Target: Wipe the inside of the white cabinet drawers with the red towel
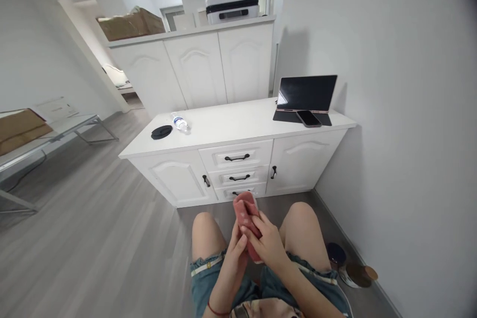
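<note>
In front of my knees, both hands are around a pinkish-red slipper (242, 212) with small pale spots and a light edge along its rounded far end. My left hand (237, 245) supports it from the left and from below, fingers wrapped along its side. My right hand (269, 239) closes over it from the right, with fingers pressed on its upper face. The hands partly cover the slipper's middle, and its near end shows below the right fingers.
Ahead stands a white cabinet (238, 129) bearing a clear bottle (181, 122), a round black object (161, 132), a tablet (306, 93) and a phone (309, 119). Jar-like objects (354, 274) sit by the wall at right. A glass table (67, 126) is at left.
</note>
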The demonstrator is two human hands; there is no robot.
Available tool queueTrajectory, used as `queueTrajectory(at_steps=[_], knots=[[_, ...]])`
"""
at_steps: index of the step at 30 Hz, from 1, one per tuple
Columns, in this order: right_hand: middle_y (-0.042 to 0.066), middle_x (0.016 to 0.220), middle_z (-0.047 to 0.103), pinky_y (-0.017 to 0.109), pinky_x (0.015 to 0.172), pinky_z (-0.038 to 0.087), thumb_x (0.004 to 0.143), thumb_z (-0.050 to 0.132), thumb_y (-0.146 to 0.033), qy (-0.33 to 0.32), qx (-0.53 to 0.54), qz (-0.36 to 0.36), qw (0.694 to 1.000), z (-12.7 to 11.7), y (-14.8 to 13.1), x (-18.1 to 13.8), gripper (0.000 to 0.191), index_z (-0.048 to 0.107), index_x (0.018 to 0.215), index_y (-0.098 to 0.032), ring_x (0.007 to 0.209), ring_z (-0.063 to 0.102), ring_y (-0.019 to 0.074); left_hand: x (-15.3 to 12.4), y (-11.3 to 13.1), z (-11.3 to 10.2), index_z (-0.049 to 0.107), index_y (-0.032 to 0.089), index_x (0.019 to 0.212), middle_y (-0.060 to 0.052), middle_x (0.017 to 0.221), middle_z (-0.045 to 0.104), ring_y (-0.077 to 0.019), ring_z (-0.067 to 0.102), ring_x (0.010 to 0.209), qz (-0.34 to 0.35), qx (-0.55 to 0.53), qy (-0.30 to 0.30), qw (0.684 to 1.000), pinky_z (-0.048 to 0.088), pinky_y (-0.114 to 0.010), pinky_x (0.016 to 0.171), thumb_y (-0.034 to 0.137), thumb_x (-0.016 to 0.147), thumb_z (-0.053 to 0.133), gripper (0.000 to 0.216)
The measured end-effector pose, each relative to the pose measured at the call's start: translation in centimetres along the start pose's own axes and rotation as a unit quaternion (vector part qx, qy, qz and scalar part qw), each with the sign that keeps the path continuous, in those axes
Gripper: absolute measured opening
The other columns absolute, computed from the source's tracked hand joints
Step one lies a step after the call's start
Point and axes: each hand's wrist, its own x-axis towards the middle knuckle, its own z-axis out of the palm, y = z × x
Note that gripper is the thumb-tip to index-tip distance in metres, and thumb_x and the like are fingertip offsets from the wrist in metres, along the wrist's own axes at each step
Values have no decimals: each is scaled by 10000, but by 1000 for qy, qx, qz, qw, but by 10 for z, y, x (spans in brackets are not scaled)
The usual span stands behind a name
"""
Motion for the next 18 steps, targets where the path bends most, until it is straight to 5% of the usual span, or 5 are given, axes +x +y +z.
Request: queueTrajectory(at_steps=[2, 7, 13, 18], knots=[[115, 1230, 654, 418, 919, 526, 956, 447, -455, -26, 6, -21, 999, -3, -9, 3, 394, 650, 1219, -243, 1085, 645, 273, 1, 10, 8, 669, 290, 1253, -62, 1405, 609, -300, 449, 1392, -27, -49, -7, 998, 328, -442, 1179, 442, 776, 740, 506], [68, 1191, 683, 401, 1000, 486, 975, 406, -361, -25, 62, -15, 998, -10, -14, 19, 322, 650, 1162, -264, 1115, 628, 222, 13, 35, 13, 759, 176, 1002, -112, 1035, 775, -320, 630, 1193, -67, -86, 86, 990, 445, -445, 1094, 384, 742, 770, 333], [65, 1326, 619, 386, 1097, 415, 925, 528, -379, 4, 137, 26, 990, -13, -14, 42, 350, 566, 1252, -261, 1247, 561, 214, 26, 65, 16, 764, 181, 924, -101, 963, 787, -324, 700, 1043, -134, -89, 87, 983, 554, -449, 933, 404, 724, 788, 301], [83, 1276, 625, 398, 1052, 445, 856, 636, -421, 59, 208, 72, 974, -8, -11, 56, 588, 427, 1383, -264, 1166, 605, 227, 32, 86, 23, 773, 187, 862, -60, 875, 793, -297, 724, 962, -64, -29, 80, 994, 576, -372, 869, 334, 629, 870, 292]])
